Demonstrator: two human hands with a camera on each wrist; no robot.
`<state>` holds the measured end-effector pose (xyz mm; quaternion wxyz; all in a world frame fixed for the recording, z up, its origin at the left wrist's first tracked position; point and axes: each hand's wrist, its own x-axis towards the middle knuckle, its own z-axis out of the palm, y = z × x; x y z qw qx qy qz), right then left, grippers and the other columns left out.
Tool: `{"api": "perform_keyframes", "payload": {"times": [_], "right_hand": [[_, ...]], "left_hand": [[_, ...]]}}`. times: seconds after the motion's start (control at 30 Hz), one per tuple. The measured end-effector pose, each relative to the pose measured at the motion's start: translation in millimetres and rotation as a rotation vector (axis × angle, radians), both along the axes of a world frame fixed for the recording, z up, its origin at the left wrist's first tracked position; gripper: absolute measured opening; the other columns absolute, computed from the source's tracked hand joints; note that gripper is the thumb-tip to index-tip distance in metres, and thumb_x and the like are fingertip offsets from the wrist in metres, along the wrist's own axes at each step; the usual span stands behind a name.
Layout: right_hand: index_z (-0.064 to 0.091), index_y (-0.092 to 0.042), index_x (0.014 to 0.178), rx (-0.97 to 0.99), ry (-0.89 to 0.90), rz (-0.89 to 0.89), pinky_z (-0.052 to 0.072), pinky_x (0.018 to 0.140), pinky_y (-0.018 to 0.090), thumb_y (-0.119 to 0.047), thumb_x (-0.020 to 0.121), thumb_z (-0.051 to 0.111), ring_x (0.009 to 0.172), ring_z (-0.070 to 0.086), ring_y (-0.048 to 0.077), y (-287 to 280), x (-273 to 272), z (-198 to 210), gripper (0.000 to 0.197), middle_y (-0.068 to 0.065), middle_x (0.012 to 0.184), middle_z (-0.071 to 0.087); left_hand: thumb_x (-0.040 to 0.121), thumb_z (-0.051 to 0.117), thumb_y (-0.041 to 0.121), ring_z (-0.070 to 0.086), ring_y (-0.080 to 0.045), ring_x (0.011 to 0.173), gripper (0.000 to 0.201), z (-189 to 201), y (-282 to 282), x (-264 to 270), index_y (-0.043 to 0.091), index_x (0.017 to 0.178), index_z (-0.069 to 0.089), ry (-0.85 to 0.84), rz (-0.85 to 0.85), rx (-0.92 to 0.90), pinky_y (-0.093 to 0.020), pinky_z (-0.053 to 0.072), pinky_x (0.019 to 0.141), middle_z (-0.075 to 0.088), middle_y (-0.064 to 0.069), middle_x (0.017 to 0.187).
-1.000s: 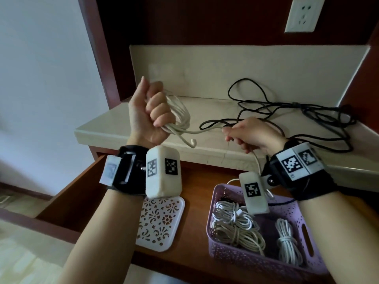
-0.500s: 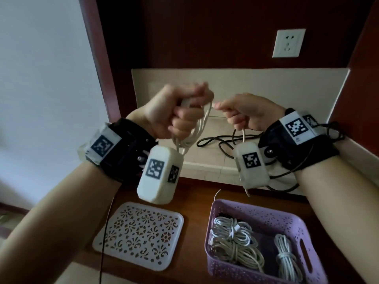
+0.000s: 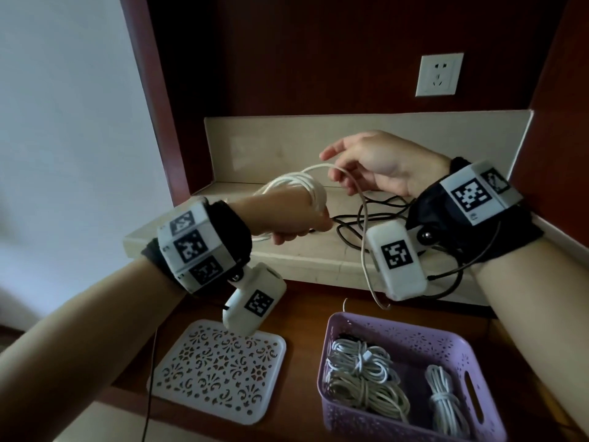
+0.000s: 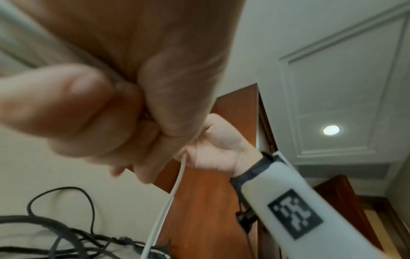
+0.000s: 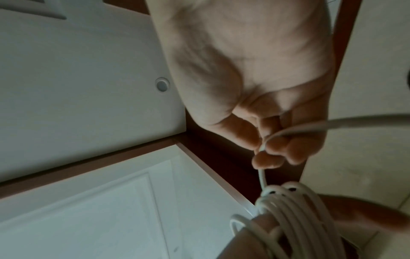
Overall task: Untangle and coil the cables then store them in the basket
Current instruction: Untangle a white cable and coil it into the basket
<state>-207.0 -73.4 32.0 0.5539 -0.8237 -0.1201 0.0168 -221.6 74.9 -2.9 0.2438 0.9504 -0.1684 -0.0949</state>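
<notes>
Above marble counter (image 3: pixel 318 260), white cable (image 3: pixel 306 186) loops around left hand (image 3: pixel 287 215).

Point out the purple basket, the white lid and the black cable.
purple basket (image 3: pixel 452 341), head view, back rim.
white lid (image 3: pixel 220 371), head view, patterned middle.
black cable (image 3: pixel 377 207), head view, loop on the shelf.

The cable (image 3: pixel 306 183) looped at the centre of the head view is white; the tangled cable (image 3: pixel 379 215) on the cream shelf (image 3: pixel 287 253) to its right is black; the basket (image 3: pixel 446 342) at lower right is lilac with a punched dotted pattern, and the coils (image 3: pixel 360 371) in it are white. The lid (image 3: pixel 220 368) at lower centre is white with a cut-out floral lattice; the wrist bands (image 3: pixel 446 215) are black, carrying white blocks printed with black-and-white square codes; the panel (image 3: pixel 318 59) behind is dark red-brown wood, the socket (image 3: pixel 439 74) at upper right white.
</notes>
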Motion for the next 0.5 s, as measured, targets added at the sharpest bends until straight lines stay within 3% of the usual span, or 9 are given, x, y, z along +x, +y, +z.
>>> {"api": "perform_keyframes", "payload": {"times": [0.07, 0.13, 0.17, 0.2, 0.27, 0.37, 0.5], "right_hand": [[0.055, -0.01, 0.099, 0.003, -0.058, 0.002, 0.051, 0.05, 0.024, 0.006, 0.089, 0.041, 0.049, 0.052, 0.009, 1, -4, -1, 0.023, 0.004, 0.065, 0.058], [0.054, -0.009, 0.099, -0.012, -0.096, 0.003, 0.055, 0.057, 0.027, 0.007, 0.088, 0.043, 0.053, 0.054, 0.011, 1, -8, -4, 0.022, 0.004, 0.066, 0.057], [0.054, -0.009, 0.098, -0.025, -0.104, 0.001, 0.055, 0.061, 0.03, 0.007, 0.088, 0.044, 0.056, 0.054, 0.012, 0, -9, -6, 0.021, 0.005, 0.067, 0.056], [0.053, -0.01, 0.096, -0.037, -0.105, -0.001, 0.056, 0.064, 0.031, 0.005, 0.088, 0.044, 0.057, 0.055, 0.013, -1, -10, -8, 0.02, 0.005, 0.068, 0.056], [0.053, -0.01, 0.093, -0.049, -0.099, -0.006, 0.055, 0.063, 0.03, 0.001, 0.091, 0.044, 0.058, 0.056, 0.015, -2, -12, -12, 0.014, 0.005, 0.068, 0.056], [0.055, -0.009, 0.089, -0.077, -0.085, -0.012, 0.051, 0.051, 0.021, -0.008, 0.094, 0.046, 0.054, 0.057, 0.013, -4, -13, -16, 0.011, 0.003, 0.066, 0.056], [0.061, -0.016, 0.08, -0.288, -0.141, -0.03, 0.043, 0.069, 0.025, -0.019, 0.095, 0.045, 0.069, 0.056, 0.011, -11, -11, -23, 0.022, -0.002, 0.071, 0.059]], "left_hand": [[0.094, 0.055, 0.028, 0.04, -0.01, 0.039, 0.014, -6, -2, 1, 0.014, 0.092, 0.054, -0.148, 0.042, 0.015, -0.017, 0.037, 0.04, 0.044, 0.001, 0.053], [0.094, 0.056, 0.027, 0.043, -0.013, 0.042, 0.025, -10, -3, 3, 0.007, 0.108, 0.057, -0.228, 0.091, -0.013, -0.019, 0.04, 0.045, 0.046, -0.002, 0.052], [0.093, 0.057, 0.028, 0.043, -0.013, 0.042, 0.023, -12, -3, 6, 0.008, 0.104, 0.058, -0.254, 0.118, -0.032, -0.02, 0.04, 0.046, 0.045, -0.003, 0.052], [0.093, 0.058, 0.029, 0.043, -0.013, 0.042, 0.017, -11, -3, 6, 0.012, 0.089, 0.056, -0.291, 0.134, -0.055, -0.02, 0.039, 0.045, 0.045, -0.003, 0.052], [0.092, 0.059, 0.028, 0.042, -0.013, 0.044, 0.033, -10, -4, 8, 0.012, 0.066, 0.047, -0.337, 0.17, -0.103, -0.018, 0.037, 0.043, 0.044, -0.002, 0.053], [0.089, 0.058, 0.018, 0.039, -0.016, 0.048, 0.031, -5, -4, 11, 0.012, 0.062, 0.045, -0.38, 0.184, -0.264, -0.024, 0.034, 0.048, 0.042, -0.002, 0.055], [0.076, 0.059, 0.024, 0.034, -0.017, 0.042, 0.028, 6, -1, 12, 0.014, 0.056, 0.042, -0.364, 0.169, -0.668, -0.022, 0.027, 0.043, 0.039, -0.003, 0.053]]}}
